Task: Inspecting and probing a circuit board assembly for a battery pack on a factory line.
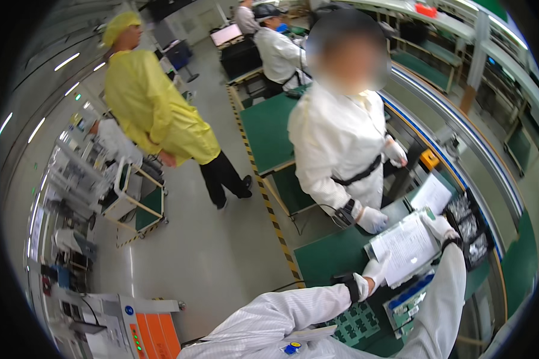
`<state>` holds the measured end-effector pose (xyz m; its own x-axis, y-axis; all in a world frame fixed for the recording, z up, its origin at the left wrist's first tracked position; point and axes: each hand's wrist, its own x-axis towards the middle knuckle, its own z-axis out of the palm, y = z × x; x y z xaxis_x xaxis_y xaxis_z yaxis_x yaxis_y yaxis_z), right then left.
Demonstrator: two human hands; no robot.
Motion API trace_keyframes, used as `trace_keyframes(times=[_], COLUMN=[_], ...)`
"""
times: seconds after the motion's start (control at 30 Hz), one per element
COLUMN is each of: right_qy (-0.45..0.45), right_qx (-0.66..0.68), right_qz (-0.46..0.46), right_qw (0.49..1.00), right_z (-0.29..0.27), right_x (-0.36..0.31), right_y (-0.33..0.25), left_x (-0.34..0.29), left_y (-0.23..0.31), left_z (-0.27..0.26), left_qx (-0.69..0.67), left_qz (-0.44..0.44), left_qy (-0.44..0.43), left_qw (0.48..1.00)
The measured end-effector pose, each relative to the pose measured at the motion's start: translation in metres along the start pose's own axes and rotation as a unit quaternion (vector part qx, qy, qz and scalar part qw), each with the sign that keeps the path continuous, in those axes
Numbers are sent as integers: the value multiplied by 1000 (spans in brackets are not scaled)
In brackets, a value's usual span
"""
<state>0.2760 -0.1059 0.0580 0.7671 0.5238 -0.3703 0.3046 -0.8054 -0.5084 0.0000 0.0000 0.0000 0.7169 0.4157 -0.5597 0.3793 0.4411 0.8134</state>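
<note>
Between my two white-gloved hands is a printed sheet (406, 251) in what looks like a transparent sleeve, held tilted above the green bench. My left hand (375, 273) grips its near left edge, thumb on top. At the far right corner, my right hand (439, 226) pinches the sleeve; some of its fingers are hidden. Dark bands circle both my wrists. Beneath the sheet lie circuit boards (401, 314) next to blue parts, partly covered by it. A green board panel (354, 325) rests nearer to me, left of those boards. A co-worker's gloved hand (372, 220) is just beyond the sheet.
A co-worker in a white coat (338, 140) stands across the bench (320, 257). Another sheet (431, 194) and a black tray of silvery bags (476, 248) lie at the right. A conveyor rail (455, 119) runs behind. A person in yellow (161, 107) stands in the aisle.
</note>
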Motion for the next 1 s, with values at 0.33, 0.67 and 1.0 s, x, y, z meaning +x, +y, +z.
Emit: trace_keyframes(times=[0.33, 0.67, 1.0], right_qy=[49, 77, 6], right_qx=[-9, -83, -88], right_qz=[-48, -139, -92], right_qw=[998, 984, 992], right_z=[4, -38, -22], right_x=[3, -77, -186], right_y=[7, -84, -216], left_x=[16, -72, -201], left_y=[0, 73, 95], left_z=[-8, -64, -162], left_qx=[114, 39, -69], left_qz=[-14, 31, 185], left_qy=[9, -16, 32], left_qw=[993, 999, 980])
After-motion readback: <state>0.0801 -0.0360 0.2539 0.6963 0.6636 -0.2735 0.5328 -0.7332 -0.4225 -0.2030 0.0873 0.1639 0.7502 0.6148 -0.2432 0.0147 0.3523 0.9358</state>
